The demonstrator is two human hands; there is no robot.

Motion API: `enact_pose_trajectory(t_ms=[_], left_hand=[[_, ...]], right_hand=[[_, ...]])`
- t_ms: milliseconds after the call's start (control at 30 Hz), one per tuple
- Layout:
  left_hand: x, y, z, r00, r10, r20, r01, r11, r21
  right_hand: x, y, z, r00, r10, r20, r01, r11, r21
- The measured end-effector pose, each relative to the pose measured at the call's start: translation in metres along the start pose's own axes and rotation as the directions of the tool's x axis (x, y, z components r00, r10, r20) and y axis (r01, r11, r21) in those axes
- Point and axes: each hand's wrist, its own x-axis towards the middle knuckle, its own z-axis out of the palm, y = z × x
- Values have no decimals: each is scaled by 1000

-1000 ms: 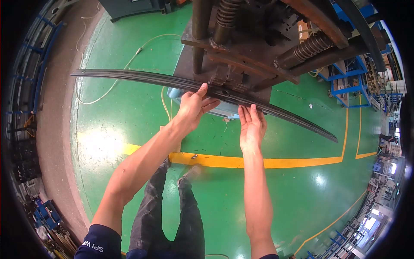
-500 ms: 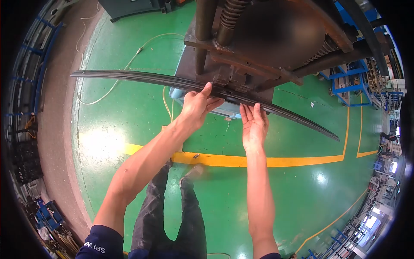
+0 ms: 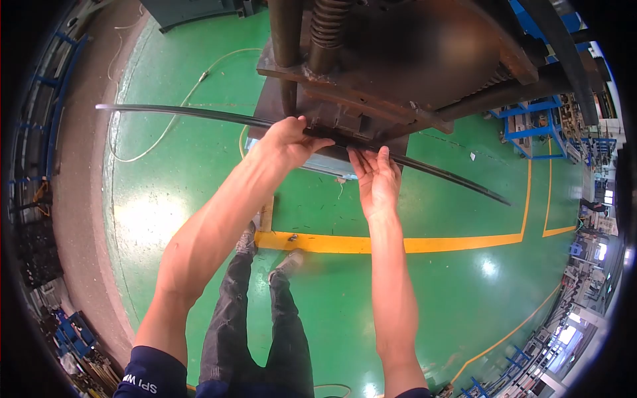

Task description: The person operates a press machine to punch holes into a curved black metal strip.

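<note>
A long, thin dark strip (image 3: 451, 178) runs across the view, sloping down to the right. My left hand (image 3: 290, 140) is closed around it left of its middle, thumb and fingers gripping it. A little to the right, my right hand (image 3: 378, 178) holds the strip from below with its thumb at the near edge and the palm turned up. Just beyond the strip is a metal block (image 3: 342, 119) on the bed of a heavy, rusty press (image 3: 371, 99). The strip's middle lies right at the front of this block; whether it touches cannot be made out.
A coil spring (image 3: 330, 23) and thick posts rise close beyond my hands. Blue racks (image 3: 531, 132) stand at the right. A pale hose (image 3: 162, 139) lies on the green floor at the left. A yellow line (image 3: 451, 244) crosses the floor near my feet.
The strip has turned so that it shows a narrower side, and it sits closer to the block. My left hand has rolled over with it. The whole view has shifted slightly.
</note>
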Motion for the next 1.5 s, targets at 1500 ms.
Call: enact_pose_trajectory(t_ms=[1500], left_hand=[[-18,-6,-30,973,-88,212,143,955,-259]], right_hand=[[-46,10,46,996,41,-76,40,564,825]])
